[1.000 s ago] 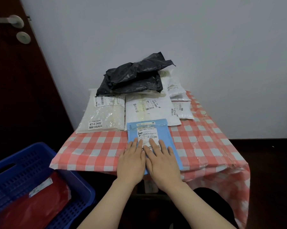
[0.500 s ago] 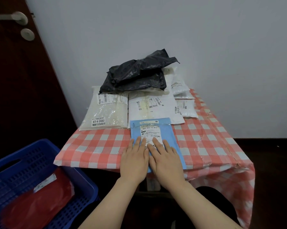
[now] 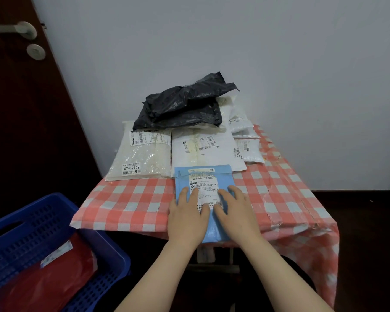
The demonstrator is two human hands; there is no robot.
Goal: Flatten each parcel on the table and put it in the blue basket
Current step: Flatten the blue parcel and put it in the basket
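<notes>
A light blue parcel [image 3: 204,179] with a white label lies at the front edge of the table [image 3: 133,201]. My left hand [image 3: 186,218] and my right hand [image 3: 235,212] press flat on its lower half, fingers spread, a small gap between them. Behind it lie a clear bubble parcel [image 3: 142,154], a white parcel [image 3: 203,149], small white parcels [image 3: 248,149] and two black parcels [image 3: 185,104] stacked on top. The blue basket [image 3: 43,221] stands low at the left and holds a red parcel [image 3: 48,282].
The table wears a red and white checked cloth that hangs over the right side [image 3: 313,239]. A dark door [image 3: 21,109] with a metal handle stands at the left. A pale wall [image 3: 212,41] backs the table. The floor is dark.
My hands have slid apart on the blue parcel, the right one moving right. The camera view shifted a little.
</notes>
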